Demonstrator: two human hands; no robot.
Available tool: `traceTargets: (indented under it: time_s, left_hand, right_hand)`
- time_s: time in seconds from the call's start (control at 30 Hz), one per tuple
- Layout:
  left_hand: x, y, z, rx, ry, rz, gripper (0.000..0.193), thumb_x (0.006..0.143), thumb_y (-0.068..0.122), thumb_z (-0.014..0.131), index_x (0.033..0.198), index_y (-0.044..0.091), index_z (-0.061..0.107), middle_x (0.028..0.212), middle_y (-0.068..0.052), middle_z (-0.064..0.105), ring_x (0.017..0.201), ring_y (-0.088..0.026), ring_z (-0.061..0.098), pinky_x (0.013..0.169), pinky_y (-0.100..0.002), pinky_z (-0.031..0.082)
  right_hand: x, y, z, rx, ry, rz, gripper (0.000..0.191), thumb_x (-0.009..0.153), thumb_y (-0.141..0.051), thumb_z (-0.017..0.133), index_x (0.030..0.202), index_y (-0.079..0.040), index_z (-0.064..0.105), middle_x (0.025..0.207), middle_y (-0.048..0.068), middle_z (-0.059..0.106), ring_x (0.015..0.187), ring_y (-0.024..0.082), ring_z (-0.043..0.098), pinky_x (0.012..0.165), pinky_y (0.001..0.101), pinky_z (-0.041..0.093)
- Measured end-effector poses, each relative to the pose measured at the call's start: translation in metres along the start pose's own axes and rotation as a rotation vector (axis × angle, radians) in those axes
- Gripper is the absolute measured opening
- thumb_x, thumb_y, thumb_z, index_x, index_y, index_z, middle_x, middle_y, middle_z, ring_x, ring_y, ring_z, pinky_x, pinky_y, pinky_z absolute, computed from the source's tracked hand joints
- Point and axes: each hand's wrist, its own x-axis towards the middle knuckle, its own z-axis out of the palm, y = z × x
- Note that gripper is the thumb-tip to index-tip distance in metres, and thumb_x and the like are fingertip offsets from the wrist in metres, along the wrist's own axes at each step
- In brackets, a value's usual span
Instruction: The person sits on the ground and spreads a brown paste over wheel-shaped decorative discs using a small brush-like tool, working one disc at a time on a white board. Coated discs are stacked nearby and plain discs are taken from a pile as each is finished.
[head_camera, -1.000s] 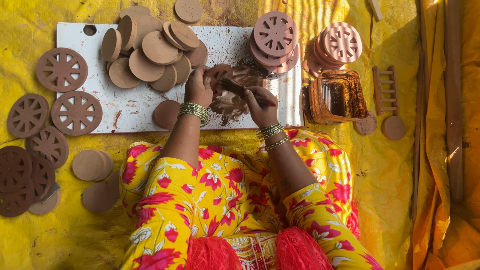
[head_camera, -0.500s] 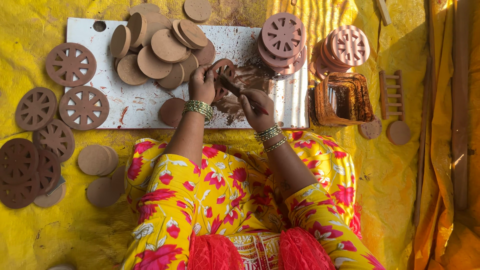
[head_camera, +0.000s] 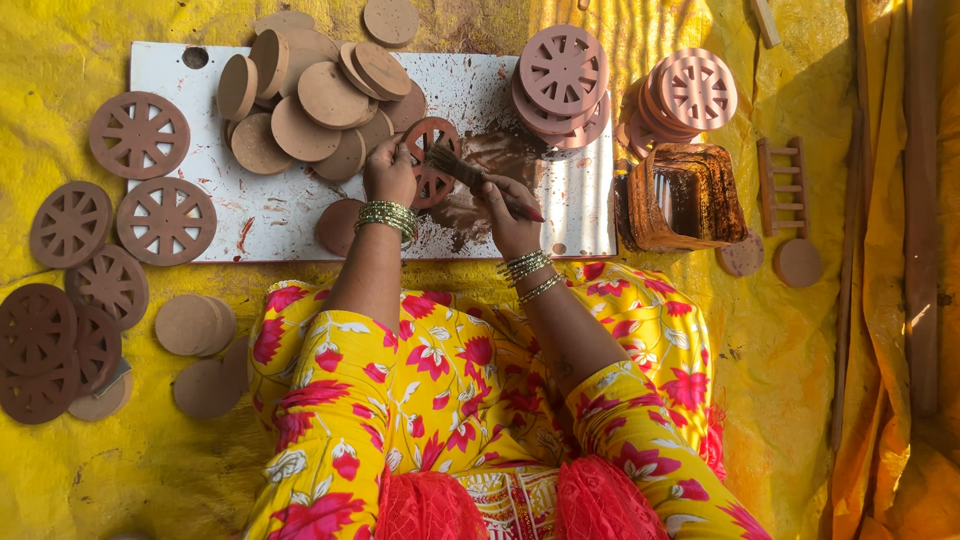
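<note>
My left hand (head_camera: 388, 175) holds a brown spoked wooden wheel (head_camera: 428, 160) upright over the white board (head_camera: 290, 215). My right hand (head_camera: 508, 210) grips a paintbrush (head_camera: 462, 170) whose bristles touch the wheel's face. Brown paint is smeared on the board under the hands. A plain disc (head_camera: 338, 226) lies just left of my left wrist.
A heap of plain wooden discs (head_camera: 315, 95) lies on the board's far side. Painted wheels (head_camera: 140, 135) dry at the left on the yellow sheet. Two stacks of pinkish wheels (head_camera: 562, 75) and a brown paint tray (head_camera: 690, 195) sit at the right, beside a small wooden ladder (head_camera: 782, 188).
The brush has shifted left along the wheel while my left hand keeps holding it. The view has drifted slightly.
</note>
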Motion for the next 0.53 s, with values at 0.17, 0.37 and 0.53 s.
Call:
traceTargets:
  time_s: [0.17,0.37,0.53]
  left_hand:
    - [-0.005,0.001,0.000,0.004,-0.023,0.038,0.025,0.101,0.013,0.058,0.119,0.004,0.073,0.102,-0.009,0.078,0.090,-0.018,0.073,0.083,-0.033,0.056]
    - [-0.004,0.005,-0.001,0.028,0.000,0.010,0.024,0.100,0.014,0.060,0.117,0.004,0.073,0.101,-0.010,0.079,0.091,-0.018,0.074,0.085,-0.032,0.056]
    - [-0.002,0.002,-0.007,0.079,0.059,-0.085,0.025,0.101,0.019,0.060,0.116,0.005,0.074,0.104,-0.011,0.079,0.094,-0.021,0.076,0.086,-0.032,0.056]
  right_hand:
    - [-0.009,-0.006,0.007,-0.114,0.013,-0.080,0.028,0.103,-0.020,0.066,0.120,0.002,0.068,0.107,0.011,0.075,0.092,0.015,0.075,0.081,0.0265,0.060]
    - [-0.003,-0.002,0.004,-0.234,-0.013,-0.104,0.027,0.102,-0.021,0.068,0.117,0.002,0.070,0.102,0.010,0.076,0.091,0.014,0.074,0.082,0.0261,0.059]
    - [0.002,0.026,-0.008,-0.045,0.012,0.085,0.027,0.102,-0.020,0.067,0.118,0.002,0.068,0.104,0.010,0.077,0.097,0.017,0.076,0.088,0.0303,0.063]
